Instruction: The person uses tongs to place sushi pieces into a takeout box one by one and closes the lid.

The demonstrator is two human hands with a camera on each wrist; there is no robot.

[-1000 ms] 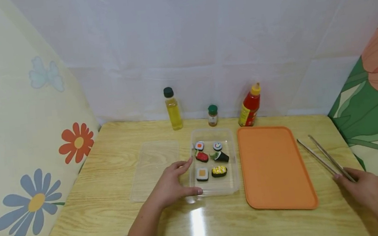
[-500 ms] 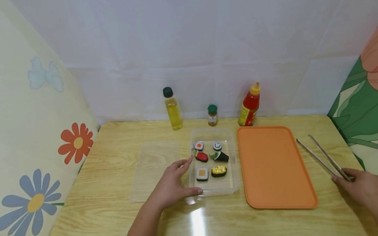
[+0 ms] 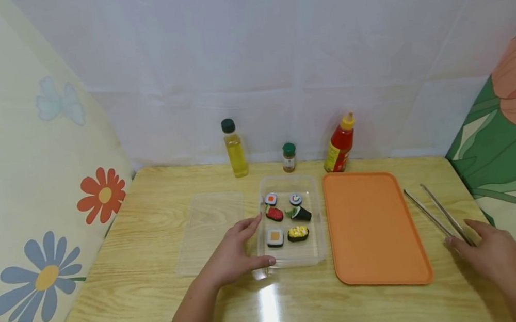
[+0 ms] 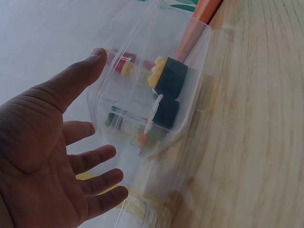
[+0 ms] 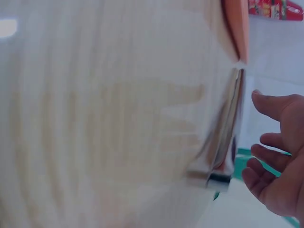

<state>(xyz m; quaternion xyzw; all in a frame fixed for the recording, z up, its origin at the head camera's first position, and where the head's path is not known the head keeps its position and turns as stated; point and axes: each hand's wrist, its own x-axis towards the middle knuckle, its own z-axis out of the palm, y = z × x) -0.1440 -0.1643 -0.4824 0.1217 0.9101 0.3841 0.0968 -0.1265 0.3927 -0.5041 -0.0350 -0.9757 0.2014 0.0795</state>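
A clear plastic container [image 3: 317, 251] on the table holds several sushi pieces, among them a corn-topped one [image 3: 298, 233] and a cone-shaped hand roll [image 3: 301, 213]. My left hand [image 3: 232, 253] is at its left side, thumb near the front corner and fingers spread along the wall. Whether it touches the wall I cannot tell. At the far right, metal tongs [image 3: 440, 216] lie on the table, their tips pointing away from me and apart. My right hand [image 3: 493, 255] is over their near end. In the right wrist view, its thumb and loosely bent fingers stand clear of the tongs [image 5: 221, 133].
An orange tray [image 3: 376, 227] lies between container and tongs. Left of the container is a flat clear lid [image 3: 203, 223]. Along the back stand an oil bottle [image 3: 237, 155], a small green-capped jar [image 3: 289, 160] and a red sauce bottle [image 3: 340, 145].
My right hand has shifted slightly left over the near end of the tongs, and its fingers have spread. The left hand and the container keep their places.
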